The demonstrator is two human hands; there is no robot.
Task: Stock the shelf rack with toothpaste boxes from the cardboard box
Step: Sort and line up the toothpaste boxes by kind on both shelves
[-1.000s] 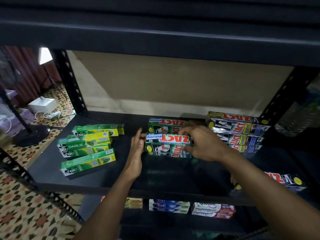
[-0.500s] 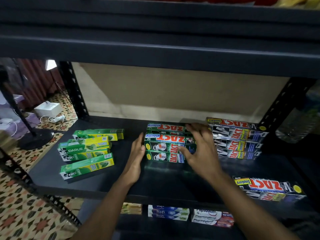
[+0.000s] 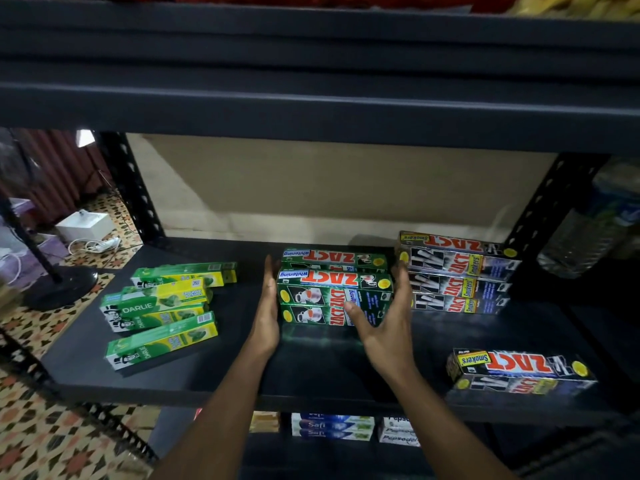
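On the black middle shelf (image 3: 194, 382) of the metal rack, green Zact Whitening boxes (image 3: 334, 294) sit stacked between Darlie boxes (image 3: 157, 306) and Zact Smokers boxes (image 3: 457, 275). Left hand (image 3: 268, 306) lies flat against the stack's end; right hand (image 3: 388, 323) cups it, spread wide, holding nothing. This looks like squaring up; next comes fetching more from the cardboard box, unseen here above the patterned tile floor (image 3: 52, 441).

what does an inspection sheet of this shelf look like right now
surface: black shelf, partly stocked
job's things: green Zact stack centre; Darlie boxes left, askew; Smokers stack right; lone Smokers box at front edge; cardboard box not seen
clutter: nothing seen
hands: left hand flat on the stack's left end; right hand open at its right end
cables: white power strip on floor
surroundings: patterned floor, lamp stand
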